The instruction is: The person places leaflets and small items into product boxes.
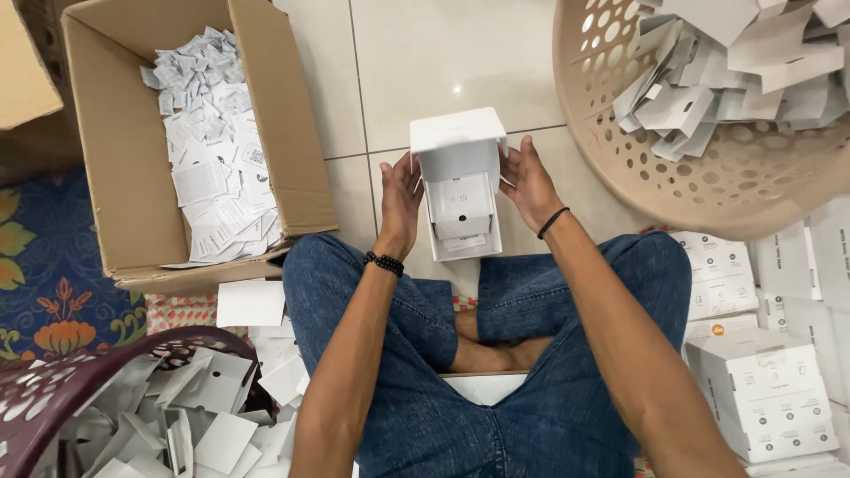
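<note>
I sit cross-legged on a tiled floor and hold a small white cardboard box [459, 181] in front of my knees. Its lid flap is up and a white insert shows inside. My left hand [400, 196] presses against the box's left side, a bead bracelet on that wrist. On the right side, my right hand [529, 183] grips the box with fingers spread, a black band on its wrist.
An open brown carton [292, 133] at the left holds several folded paper leaflets. A beige perforated basket [611, 168] of flat white card pieces stands at the upper right. A dark red basket [53, 381] with white inserts is at the lower left. Finished white boxes [766, 398] are stacked at the right.
</note>
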